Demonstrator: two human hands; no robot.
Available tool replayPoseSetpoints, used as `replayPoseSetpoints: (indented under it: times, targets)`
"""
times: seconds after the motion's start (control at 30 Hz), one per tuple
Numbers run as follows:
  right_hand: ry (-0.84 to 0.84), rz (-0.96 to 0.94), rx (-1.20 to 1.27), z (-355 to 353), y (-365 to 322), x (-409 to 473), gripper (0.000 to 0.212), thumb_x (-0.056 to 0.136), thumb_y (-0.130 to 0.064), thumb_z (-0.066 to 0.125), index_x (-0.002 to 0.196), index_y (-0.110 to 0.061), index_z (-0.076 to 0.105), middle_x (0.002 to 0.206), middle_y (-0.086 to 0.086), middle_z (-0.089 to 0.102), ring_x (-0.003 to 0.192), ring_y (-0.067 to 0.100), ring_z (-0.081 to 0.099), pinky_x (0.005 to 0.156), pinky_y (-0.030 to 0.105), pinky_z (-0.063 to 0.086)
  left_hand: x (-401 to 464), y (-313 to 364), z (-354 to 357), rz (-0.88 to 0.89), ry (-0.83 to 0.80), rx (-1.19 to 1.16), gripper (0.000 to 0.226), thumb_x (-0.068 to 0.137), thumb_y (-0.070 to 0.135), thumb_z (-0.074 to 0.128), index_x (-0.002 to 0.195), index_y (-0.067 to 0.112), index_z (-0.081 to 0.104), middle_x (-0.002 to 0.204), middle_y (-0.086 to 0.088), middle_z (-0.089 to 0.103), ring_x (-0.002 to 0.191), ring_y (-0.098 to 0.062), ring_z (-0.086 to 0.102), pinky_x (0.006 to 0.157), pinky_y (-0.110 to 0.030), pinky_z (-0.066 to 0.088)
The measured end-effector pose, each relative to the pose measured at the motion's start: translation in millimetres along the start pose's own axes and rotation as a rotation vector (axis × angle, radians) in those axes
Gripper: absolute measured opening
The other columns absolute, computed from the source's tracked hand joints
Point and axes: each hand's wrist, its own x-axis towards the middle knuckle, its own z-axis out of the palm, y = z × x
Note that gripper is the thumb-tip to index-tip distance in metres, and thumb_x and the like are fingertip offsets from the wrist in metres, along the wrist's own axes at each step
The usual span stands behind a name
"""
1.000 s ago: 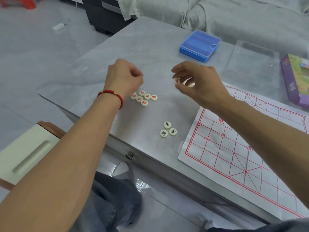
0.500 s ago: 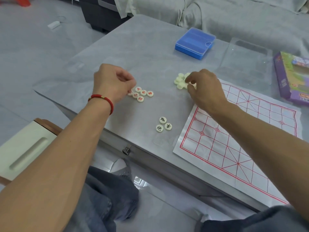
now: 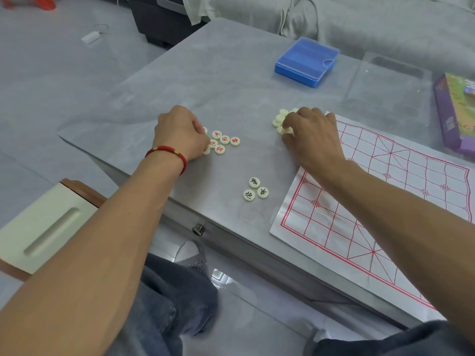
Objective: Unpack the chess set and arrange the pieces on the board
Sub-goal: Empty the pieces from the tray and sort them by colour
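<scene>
A paper chess board (image 3: 385,201) with red lines lies on the right of the grey table (image 3: 218,80). Several round cream pieces with red characters (image 3: 223,142) sit in a cluster left of centre. My left hand (image 3: 180,132), with a red bracelet at the wrist, rests at that cluster's left edge, its curled fingertips on a partly hidden piece. Three pieces with black characters (image 3: 255,189) lie near the table's front edge. A pile of face-down cream pieces (image 3: 280,119) sits by the board's far left corner. My right hand (image 3: 311,134) covers the pile, fingers curled round a piece.
A blue plastic box (image 3: 305,61) stands at the back of the table. A clear plastic lid (image 3: 388,83) lies to its right, and a purple game box (image 3: 455,111) sits at the right edge. A cream stool (image 3: 43,227) is at the lower left, and my knees are under the table edge.
Both hands have come down from above the table. The left one dropped onto the red-marked cluster, the right one moved right and down onto the face-down pile.
</scene>
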Motion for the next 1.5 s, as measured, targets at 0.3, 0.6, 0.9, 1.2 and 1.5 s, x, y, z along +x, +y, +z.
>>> replayPoseSetpoints:
  times: [0.3, 0.6, 0.9, 1.2, 1.5]
  targets:
    - [0.037, 0.472, 0.76, -30, 3, 5, 0.013, 0.091, -0.02, 0.066, 0.089, -0.018, 0.078, 0.084, -0.002, 0.076, 0.076, 0.014, 0.069, 0.071, 0.027, 0.056, -21, 28, 6, 0.324, 0.111, -0.157, 0.016, 0.08, 0.013, 0.062, 0.086, 0.017, 0.076, 0.072, 0.002, 0.067, 0.075, -0.016, 0.064, 0.075, -0.023, 0.052]
    - [-0.277, 0.353, 1.055, -68, -16, -18, 0.009, 0.088, -0.02, 0.076, 0.093, -0.015, 0.08, 0.082, 0.001, 0.078, 0.071, 0.014, 0.07, 0.061, 0.021, 0.05, -49, 43, 19, 0.245, -0.295, -0.636, 0.022, 0.087, 0.015, 0.076, 0.106, 0.005, 0.071, 0.082, -0.016, 0.075, 0.072, -0.028, 0.075, 0.07, -0.035, 0.062]
    - [-0.102, 0.341, 0.446, -40, 19, -18, 0.012, 0.091, -0.022, 0.066, 0.091, -0.017, 0.076, 0.082, -0.001, 0.075, 0.076, 0.019, 0.07, 0.068, 0.028, 0.056, -47, 24, 12, 0.251, -0.404, -0.191, 0.003, 0.077, 0.008, 0.078, 0.074, 0.01, 0.076, 0.065, -0.011, 0.072, 0.06, -0.015, 0.069, 0.077, -0.04, 0.061]
    - [-0.091, 0.14, 0.116, -14, 39, -20, 0.029, 0.096, -0.033, 0.064, 0.122, -0.021, 0.064, 0.112, 0.005, 0.061, 0.098, 0.028, 0.06, 0.077, 0.04, 0.051, -52, 22, 8, 0.287, -0.4, 0.082, 0.004, 0.075, 0.017, 0.078, 0.071, 0.018, 0.078, 0.057, 0.003, 0.07, 0.049, -0.004, 0.059, 0.055, -0.015, 0.053]
    - [-0.048, 0.152, 0.053, -12, 28, -20, 0.021, 0.095, -0.02, 0.062, 0.115, -0.015, 0.065, 0.105, 0.008, 0.063, 0.092, 0.03, 0.06, 0.075, 0.043, 0.052, -53, 26, 9, 0.263, -0.413, 0.041, 0.007, 0.08, 0.019, 0.074, 0.075, 0.016, 0.078, 0.06, -0.007, 0.071, 0.052, -0.014, 0.063, 0.061, -0.029, 0.058]
